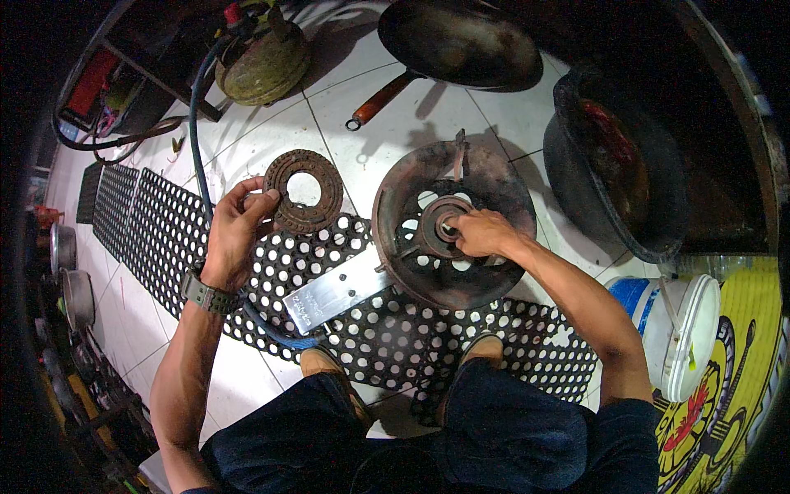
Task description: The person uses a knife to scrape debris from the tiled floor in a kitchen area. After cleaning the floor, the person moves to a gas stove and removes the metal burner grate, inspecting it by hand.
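Observation:
My left hand pinches a rusty, ring-shaped burner cap by its left edge, held up above the floor mat. Small holes and notches run round the ring, and white floor shows through its middle. On the mat to its right stands a round, rusted gas stove. My right hand reaches over the stove's far-right side, its fingertips at the hole of the inner burner head. Whether those fingers grip anything there is hidden. A shiny metal control plate bearing writing extends from the stove toward my feet.
A perforated black rubber mat covers white tiles. A blue hose passes near my left forearm; a gas cylinder stands beyond. A wok lies at the back. To the right are a large black tub and a white bucket.

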